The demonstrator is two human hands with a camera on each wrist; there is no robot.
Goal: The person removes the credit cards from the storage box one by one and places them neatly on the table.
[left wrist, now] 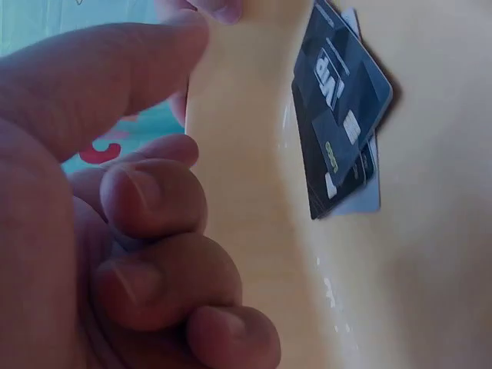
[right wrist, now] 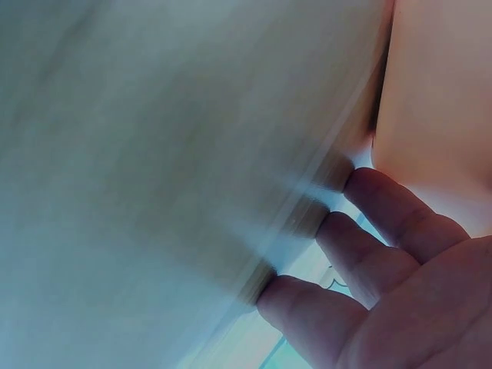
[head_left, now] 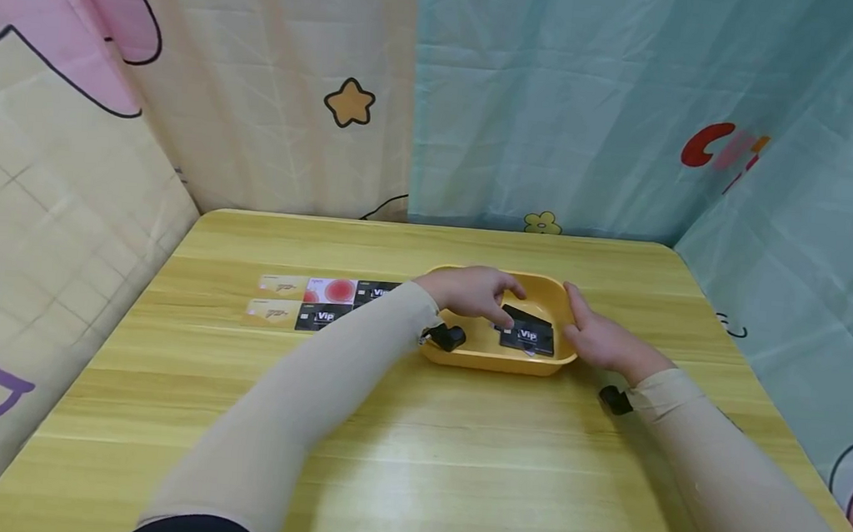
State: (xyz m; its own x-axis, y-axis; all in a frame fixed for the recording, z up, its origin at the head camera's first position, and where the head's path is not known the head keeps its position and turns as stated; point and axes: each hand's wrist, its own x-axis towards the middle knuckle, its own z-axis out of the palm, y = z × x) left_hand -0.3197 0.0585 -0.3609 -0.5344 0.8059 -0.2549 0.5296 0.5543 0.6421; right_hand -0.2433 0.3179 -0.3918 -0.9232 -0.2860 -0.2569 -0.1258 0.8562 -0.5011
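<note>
A yellow plastic tray [head_left: 497,362] lies on the table under both hands. Inside it is a small stack of cards: dark "Vip" cards [head_left: 529,336], fanned a little, with a pale card [left wrist: 360,201] partly showing beneath. My left hand [head_left: 473,290] hovers above the tray with nothing in its grasp; its thumb is extended and its fingers loosely bent, apart from the cards [left wrist: 338,100]. At the tray's right end, my right hand [head_left: 605,338] holds the rim, a digit over the edge. Its other fingers [right wrist: 377,261] touch the tabletop outside the tray wall [right wrist: 438,92].
Left of the tray, cards lie in two rows: pale yellow cards [head_left: 272,311], a pink-and-white card [head_left: 330,291] and dark Vip cards [head_left: 320,317]. My left forearm partly covers that layout. Printed curtains [head_left: 298,80] stand behind and beside the wooden table [head_left: 426,466].
</note>
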